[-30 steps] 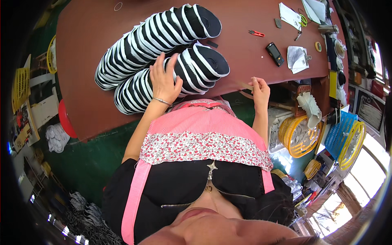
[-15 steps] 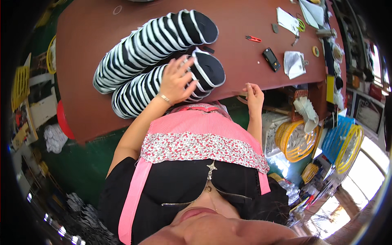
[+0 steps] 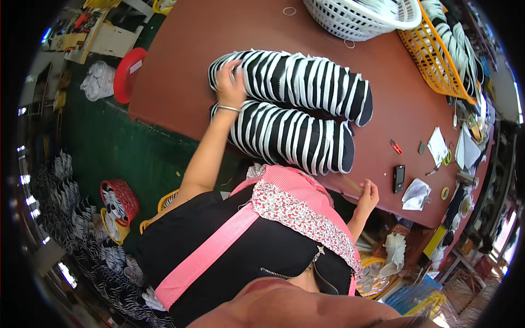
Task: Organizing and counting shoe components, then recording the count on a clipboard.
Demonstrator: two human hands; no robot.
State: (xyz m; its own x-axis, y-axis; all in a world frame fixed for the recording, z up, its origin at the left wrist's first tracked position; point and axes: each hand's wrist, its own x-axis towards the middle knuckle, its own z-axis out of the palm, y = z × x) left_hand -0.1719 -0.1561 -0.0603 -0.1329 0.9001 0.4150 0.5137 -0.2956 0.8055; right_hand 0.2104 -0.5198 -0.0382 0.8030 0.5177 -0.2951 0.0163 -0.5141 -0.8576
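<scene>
- Here are two long rows of black and white layered pieces, lying side by side on the red-brown table (image 3: 175, 76): the far row (image 3: 298, 79) and, nearer the person's body, the near row (image 3: 290, 136).
- Over at the far row's left end is the left hand (image 3: 231, 85), fingers parted and loosely bent, no closed grasp on anything! They look to rest on the layers, but blur hides the exact contact.
- And the right hand (image 3: 369, 195), by the table's front edge: thumb and fingertips drawn together, apparently pinching one end of a thin tan strip (image 3: 351, 183), well clear of the left hand.
- How would these rows handle? Soft and bendy, by the look of those ruffled edges; each piece probably light, a full row bulkier and fairly weighty.
- Nothing looks fragile here, but loose layers could fan out or slide apart if squeezed only mid-row.
- Best hold, judging by the shape: a palm at each end, pressing inward lengthwise.
- Beyond the far row sits a white basket (image 3: 342, 22); off to the right, red snips (image 3: 396, 146).
</scene>
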